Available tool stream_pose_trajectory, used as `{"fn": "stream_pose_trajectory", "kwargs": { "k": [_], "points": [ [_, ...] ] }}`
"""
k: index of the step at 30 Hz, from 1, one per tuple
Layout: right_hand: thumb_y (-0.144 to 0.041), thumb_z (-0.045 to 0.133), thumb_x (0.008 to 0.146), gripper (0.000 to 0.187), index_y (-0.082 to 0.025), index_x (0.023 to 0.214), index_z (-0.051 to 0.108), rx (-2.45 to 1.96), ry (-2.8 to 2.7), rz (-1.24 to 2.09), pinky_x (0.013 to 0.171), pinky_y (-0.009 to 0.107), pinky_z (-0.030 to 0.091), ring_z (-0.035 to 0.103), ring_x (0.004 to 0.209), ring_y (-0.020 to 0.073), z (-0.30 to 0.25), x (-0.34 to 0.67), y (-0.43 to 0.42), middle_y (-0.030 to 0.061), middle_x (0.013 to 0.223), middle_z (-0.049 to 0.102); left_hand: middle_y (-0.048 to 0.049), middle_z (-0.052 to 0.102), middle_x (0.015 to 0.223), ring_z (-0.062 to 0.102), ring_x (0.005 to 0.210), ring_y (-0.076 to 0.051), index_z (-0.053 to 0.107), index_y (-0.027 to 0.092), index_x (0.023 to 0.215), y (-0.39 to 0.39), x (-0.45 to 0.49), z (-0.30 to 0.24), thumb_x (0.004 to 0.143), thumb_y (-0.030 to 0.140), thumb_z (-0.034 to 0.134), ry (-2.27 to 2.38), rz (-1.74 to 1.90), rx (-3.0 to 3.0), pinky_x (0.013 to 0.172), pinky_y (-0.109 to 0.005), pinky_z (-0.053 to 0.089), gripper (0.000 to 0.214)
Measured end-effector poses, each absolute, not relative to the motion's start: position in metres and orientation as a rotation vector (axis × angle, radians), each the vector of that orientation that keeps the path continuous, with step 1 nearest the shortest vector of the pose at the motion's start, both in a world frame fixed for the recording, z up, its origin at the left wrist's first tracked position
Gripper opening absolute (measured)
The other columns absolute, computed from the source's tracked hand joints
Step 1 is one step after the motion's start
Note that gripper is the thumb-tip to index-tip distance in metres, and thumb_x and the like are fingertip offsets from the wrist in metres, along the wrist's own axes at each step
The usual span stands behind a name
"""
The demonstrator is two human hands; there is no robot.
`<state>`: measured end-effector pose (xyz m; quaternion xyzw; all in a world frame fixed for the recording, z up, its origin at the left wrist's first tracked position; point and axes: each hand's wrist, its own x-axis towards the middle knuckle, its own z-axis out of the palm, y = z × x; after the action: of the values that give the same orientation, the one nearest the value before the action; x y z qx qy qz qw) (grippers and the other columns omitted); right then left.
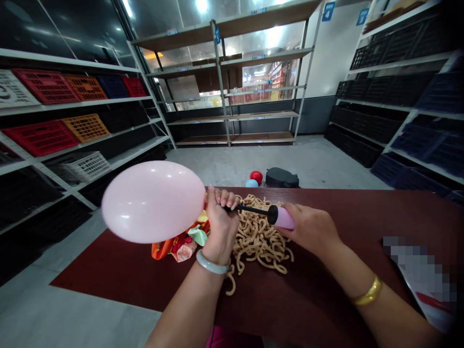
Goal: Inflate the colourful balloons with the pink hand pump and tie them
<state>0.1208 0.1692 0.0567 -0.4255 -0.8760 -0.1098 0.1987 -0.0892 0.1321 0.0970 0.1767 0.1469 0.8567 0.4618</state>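
A large pink balloon (154, 202), blown up, sticks out to the left of my left hand (222, 212). That hand is closed around the balloon's neck and the black nozzle end of a hand pump (285, 218). My right hand (310, 227) grips the pump's pinkish-purple body, with the black rod stretched between the two hands. Beneath the pump lies a pile of tan, curly, noodle-like pieces (263, 241). Under the balloon sit crumpled orange, red and green wrappers or packets (181, 244), partly covered.
The dark red table (326, 290) bears a blurred, flat item (420, 280) at its right. Beyond the far edge are a red balloon (256, 177), a light blue one (252, 183) and a dark grey bag (282, 178). Shelves with crates (47, 86) flank both sides.
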Motion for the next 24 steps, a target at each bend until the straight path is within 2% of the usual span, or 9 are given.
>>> {"fn": "stream_pose_trajectory", "kwargs": {
  "k": [6,13,18,24],
  "points": [
    [-0.056,0.053,0.080,0.048,-0.021,0.113,0.057,-1.134,-2.442,-0.246,0.058,0.029,0.031,0.064,0.079,0.0228,0.059,0.111,0.159,0.0082,0.096,0.069,0.0059,0.027,0.046,0.031,0.040,-0.007,0.029,0.018,0.056,0.134,-0.045,0.086,0.086,0.036,0.057,0.425,2.011,0.412,0.042,-0.022,0.025,0.045],
    [-0.059,0.050,0.080,0.050,-0.023,0.114,0.055,-1.163,-2.448,-0.201,0.057,0.029,0.032,0.064,0.077,0.0229,0.056,0.107,0.158,0.0065,0.095,0.069,0.0057,0.027,0.047,0.033,0.041,-0.007,0.030,0.018,0.056,0.135,-0.036,0.078,0.084,0.038,0.060,0.458,1.956,0.429,0.045,-0.023,0.029,0.045],
    [-0.060,0.052,0.079,0.048,-0.026,0.114,0.054,-1.183,-2.492,-0.173,0.057,0.029,0.033,0.065,0.076,0.0214,0.051,0.110,0.168,0.0027,0.093,0.069,0.0067,0.028,0.045,0.030,0.038,-0.007,0.029,0.019,0.057,0.145,-0.061,0.075,0.083,0.037,0.060,0.495,1.971,0.366,0.042,-0.023,0.026,0.045],
    [-0.068,0.044,0.081,0.058,-0.022,0.114,0.056,-1.138,-2.468,-0.261,0.059,0.029,0.033,0.063,0.080,0.0225,0.054,0.117,0.173,0.0066,0.095,0.069,0.0079,0.023,0.043,0.026,0.035,-0.007,0.022,0.019,0.057,0.130,-0.128,0.108,0.084,0.028,0.057,0.412,2.140,0.441,0.039,-0.022,0.022,0.045]
  ]
}}
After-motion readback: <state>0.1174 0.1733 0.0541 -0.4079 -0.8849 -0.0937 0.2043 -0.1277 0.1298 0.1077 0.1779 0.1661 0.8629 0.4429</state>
